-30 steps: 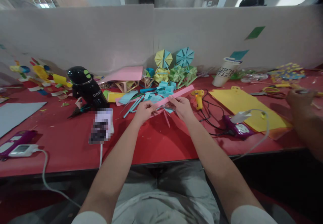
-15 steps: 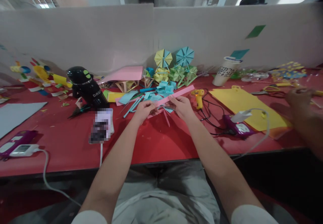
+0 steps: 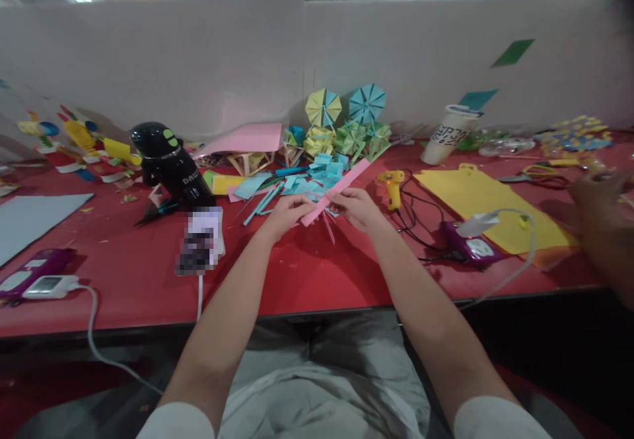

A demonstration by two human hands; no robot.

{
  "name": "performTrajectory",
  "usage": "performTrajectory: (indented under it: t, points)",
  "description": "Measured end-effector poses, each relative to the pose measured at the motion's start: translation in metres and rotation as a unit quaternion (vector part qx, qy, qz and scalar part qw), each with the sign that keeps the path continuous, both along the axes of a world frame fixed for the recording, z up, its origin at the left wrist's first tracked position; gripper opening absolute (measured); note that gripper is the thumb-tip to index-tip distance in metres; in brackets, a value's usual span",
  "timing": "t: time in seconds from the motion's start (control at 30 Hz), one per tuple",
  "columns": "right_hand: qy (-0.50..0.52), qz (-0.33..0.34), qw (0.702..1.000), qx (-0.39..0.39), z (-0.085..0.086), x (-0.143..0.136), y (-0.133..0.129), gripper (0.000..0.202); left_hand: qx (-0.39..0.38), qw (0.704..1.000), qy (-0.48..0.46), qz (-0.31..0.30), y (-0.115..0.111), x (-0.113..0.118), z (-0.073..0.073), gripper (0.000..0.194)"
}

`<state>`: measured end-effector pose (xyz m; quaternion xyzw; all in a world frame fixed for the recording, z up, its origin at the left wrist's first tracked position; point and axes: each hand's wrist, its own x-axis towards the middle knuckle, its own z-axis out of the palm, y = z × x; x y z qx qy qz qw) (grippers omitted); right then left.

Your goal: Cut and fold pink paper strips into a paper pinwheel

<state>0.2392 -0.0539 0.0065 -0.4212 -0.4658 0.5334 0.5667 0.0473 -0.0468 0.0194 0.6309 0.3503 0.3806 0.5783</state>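
Head view: a long red tabletop (image 3: 307, 280) runs across the frame against a white partition (image 3: 198, 63), crowded with paper craft. Off to the right lies a big yellow sheet (image 3: 475, 198), with a white paper cup (image 3: 448, 135) behind it, and at the far right edge another person's blurred hand (image 3: 601, 204) hovers over the clutter. A black glue gun stand (image 3: 171, 165) sits to the left, a phone (image 3: 201, 241) on its cable in front of it. Folded paper umbrellas (image 3: 347, 119) in yellow, blue and green stand at the back, above a heap of blue paper strips (image 3: 307, 185). A small yellow glue gun (image 3: 391, 185) rests just right of the hands.

Both hands meet over the middle of the tabletop on a pink paper strip (image 3: 337, 189). The left hand (image 3: 284, 213) pinches its near end; the right hand (image 3: 357, 206) grips it just beside. Compared with a second ago the strip stands steeper, its far end swung nearer the blue heap, and the hands have drawn closer together, so the person seems to be working along the strip, folding or creasing it, with both grips unbroken
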Motion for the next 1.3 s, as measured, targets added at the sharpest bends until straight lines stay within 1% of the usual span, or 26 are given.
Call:
performTrajectory:
  t: [0.07, 0.13, 0.27, 0.43, 0.5, 0.57, 0.67, 0.73, 0.77, 0.9, 1.03, 1.13, 1.23, 1.3]
  points:
    - [-0.039, 0.027, 0.999, 0.004, -0.001, -0.002, -0.003, 0.038, 0.033, 0.999, 0.012, 0.014, -0.001, 0.001, 0.0, 0.026]
    - [-0.069, 0.039, 0.997, 0.019, -0.001, -0.005, -0.004, 0.036, 0.041, 0.999, 0.024, 0.012, -0.001, 0.002, -0.001, 0.028]
    - [-0.089, 0.034, 0.994, 0.059, -0.001, -0.01, -0.005, 0.032, 0.009, 0.999, 0.047, 0.003, 0.001, 0.0, -0.001, 0.022]
    - [-0.103, 0.072, 0.989, 0.071, 0.001, -0.011, -0.006, 0.031, -0.051, 0.998, 0.048, -0.004, -0.001, 0.0, -0.002, 0.017]
    - [-0.116, 0.068, 0.988, 0.08, 0.0, -0.011, -0.006, 0.03, -0.071, 0.996, 0.047, -0.011, -0.002, 0.001, -0.002, 0.018]
    - [-0.13, 0.056, 0.985, 0.098, 0.0, -0.011, -0.006, 0.028, -0.068, 0.997, 0.045, -0.004, -0.002, 0.002, -0.002, 0.019]
    - [-0.168, 0.034, 0.976, 0.138, 0.0, -0.013, -0.007, 0.022, -0.041, 0.998, 0.036, 0.026, 0.0, 0.003, -0.003, 0.021]
    - [-0.199, 0.018, 0.964, 0.176, 0.001, -0.014, -0.009, 0.016, -0.032, 0.998, 0.022, 0.05, 0.001, 0.003, -0.003, 0.024]
    - [-0.215, 0.016, 0.956, 0.197, 0.001, -0.014, -0.009, 0.018, -0.033, 0.998, 0.015, 0.058, 0.002, 0.003, -0.003, 0.025]
    - [-0.277, 0.046, 0.924, 0.26, 0.002, -0.014, -0.011, 0.046, -0.06, 0.994, -0.018, 0.085, 0.003, 0.003, -0.001, 0.02]
    - [-0.311, 0.077, 0.898, 0.301, -0.002, -0.013, -0.009, 0.056, -0.112, 0.984, -0.069, 0.121, 0.003, 0.003, 0.004, 0.015]
    - [-0.323, 0.088, 0.887, 0.317, -0.005, -0.012, -0.006, 0.064, -0.139, 0.979, -0.079, 0.124, 0.002, 0.003, 0.008, 0.01]
    - [-0.324, 0.109, 0.883, 0.321, -0.006, -0.01, -0.005, 0.07, -0.162, 0.976, -0.087, 0.118, 0.001, 0.002, 0.011, 0.014]
    - [-0.324, 0.12, 0.882, 0.32, -0.005, -0.008, -0.006, 0.07, -0.174, 0.974, -0.093, 0.114, 0.001, 0.001, 0.013, 0.015]
